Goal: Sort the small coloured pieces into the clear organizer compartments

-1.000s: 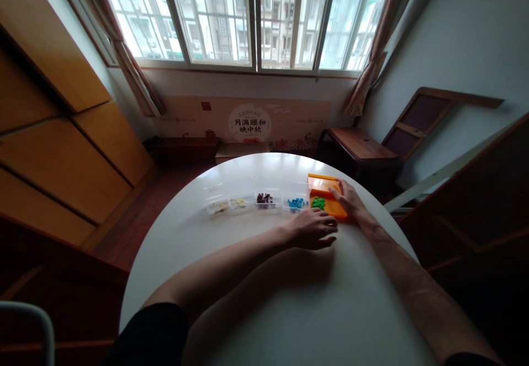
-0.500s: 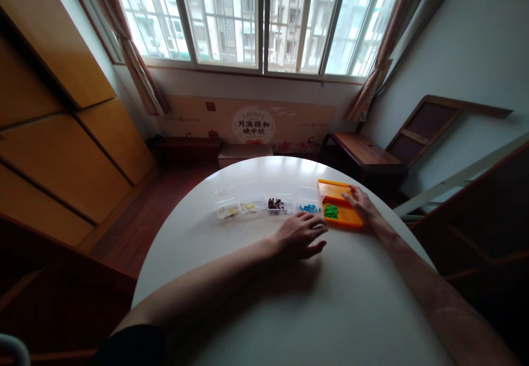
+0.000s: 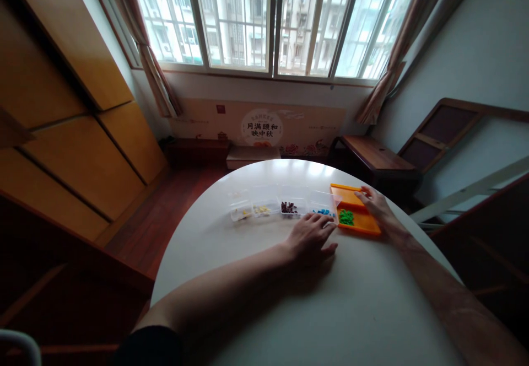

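Observation:
My left hand [image 3: 312, 238] rests over the white table just in front of the clear box with small blue pieces [image 3: 323, 211]. Its fingers are spread, with nothing seen in them, and they partly cover that box. At its right stands an open orange box [image 3: 363, 226], with a pile of small green pieces [image 3: 346, 217] in its near half. My right hand [image 3: 376, 203] grips the right edge of the orange box by the hinge side, fingers curled over it. Its exact hold is small and partly hidden.
Leftward in the row are clear open boxes with dark brown pieces [image 3: 289, 208], pale yellow pieces [image 3: 262, 210] and a few more yellowish pieces [image 3: 243, 213]. The round white table [image 3: 264, 311] has a curved far edge. A wooden bench [image 3: 376, 152] stands beyond it.
The whole view has shifted, so the table and boxes appear further right and slightly lower. Both hands keep nearly the same places beside the boxes.

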Tool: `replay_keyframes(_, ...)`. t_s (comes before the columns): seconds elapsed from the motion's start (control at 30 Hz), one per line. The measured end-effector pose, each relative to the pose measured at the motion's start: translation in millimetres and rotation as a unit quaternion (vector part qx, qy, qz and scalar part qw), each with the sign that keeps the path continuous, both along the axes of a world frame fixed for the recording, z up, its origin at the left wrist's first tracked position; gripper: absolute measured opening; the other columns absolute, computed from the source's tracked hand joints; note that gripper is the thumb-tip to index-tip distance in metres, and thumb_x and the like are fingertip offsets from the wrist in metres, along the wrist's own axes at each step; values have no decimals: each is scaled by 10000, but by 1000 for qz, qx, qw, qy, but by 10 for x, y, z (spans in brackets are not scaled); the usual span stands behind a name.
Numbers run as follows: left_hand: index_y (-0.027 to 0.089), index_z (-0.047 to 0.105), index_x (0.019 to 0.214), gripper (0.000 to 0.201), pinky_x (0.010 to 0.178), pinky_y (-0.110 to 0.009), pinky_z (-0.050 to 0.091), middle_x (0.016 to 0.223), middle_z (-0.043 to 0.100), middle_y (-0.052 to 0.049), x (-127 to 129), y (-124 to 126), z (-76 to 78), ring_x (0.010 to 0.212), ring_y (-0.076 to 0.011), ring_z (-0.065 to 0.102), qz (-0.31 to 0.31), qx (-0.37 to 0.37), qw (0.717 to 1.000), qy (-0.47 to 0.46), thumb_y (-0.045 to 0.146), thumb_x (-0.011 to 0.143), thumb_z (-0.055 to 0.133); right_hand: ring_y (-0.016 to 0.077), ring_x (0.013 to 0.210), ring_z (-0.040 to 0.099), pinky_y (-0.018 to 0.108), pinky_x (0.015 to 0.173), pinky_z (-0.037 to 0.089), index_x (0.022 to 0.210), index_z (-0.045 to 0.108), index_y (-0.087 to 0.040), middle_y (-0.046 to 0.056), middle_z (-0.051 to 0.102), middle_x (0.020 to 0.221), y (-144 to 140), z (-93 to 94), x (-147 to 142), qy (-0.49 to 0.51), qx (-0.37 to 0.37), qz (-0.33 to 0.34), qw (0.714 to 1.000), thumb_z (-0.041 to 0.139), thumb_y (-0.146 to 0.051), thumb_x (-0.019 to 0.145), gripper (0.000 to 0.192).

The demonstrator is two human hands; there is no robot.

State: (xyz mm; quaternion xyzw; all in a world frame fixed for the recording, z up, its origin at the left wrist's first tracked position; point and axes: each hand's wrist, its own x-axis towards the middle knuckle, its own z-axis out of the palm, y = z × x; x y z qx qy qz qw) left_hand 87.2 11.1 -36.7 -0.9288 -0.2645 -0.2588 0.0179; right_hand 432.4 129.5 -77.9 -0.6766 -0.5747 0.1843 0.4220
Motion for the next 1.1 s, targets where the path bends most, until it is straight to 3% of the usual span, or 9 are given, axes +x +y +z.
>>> replay_keyframes(0.33,169,715,1252,337,1055,-436,486,1326,744,-98,12,39,-16,1192,-275,670,-13,22,999,20,421,1042,634,253,911,716,362,769,624,1254,762,-163,139,781,1140,79,-20,-2,18,29,12,999,712,-481,805,552)
replay_keyframes(0.5,194,763,1105,301,1028,-424,476,1253,771,-78,7,54,-29,1129,-252,692,-29,28,999,29,444,1086,597,227,846,728,319,679,614,1216,765,-182,128,785,1120,-43,29,-36,53,49,15,997,699,-491,855,480)
replay_keyframes(0.63,192,761,1192,348,1014,-421,478,1229,779,-89,11,62,-29,1105,-250,705,-45,25,998,25,480,1093,594,244,800,742,324,638,608,1243,759,-200,102,789,989,-226,86,-33,68,61,15,996,692,-509,899,467)
replay_keyframes(0.87,226,755,1270,461,1002,-407,497,1264,778,-78,19,83,-26,1119,-255,718,-99,29,994,30,613,1068,606,251,999,742,439,965,618,1238,758,-205,123,741,1287,-619,144,26,54,135,-3,989,658,-472,962,397)
replay_keyframes(1.1,183,741,1287,610,1038,-426,506,1321,767,-117,39,117,-62,1135,-285,728,-105,11,994,34,714,1009,629,247,1102,716,447,1067,611,1236,765,-240,95,676,1283,-1207,302,-38,29,232,19,972,698,-488,1003,346)
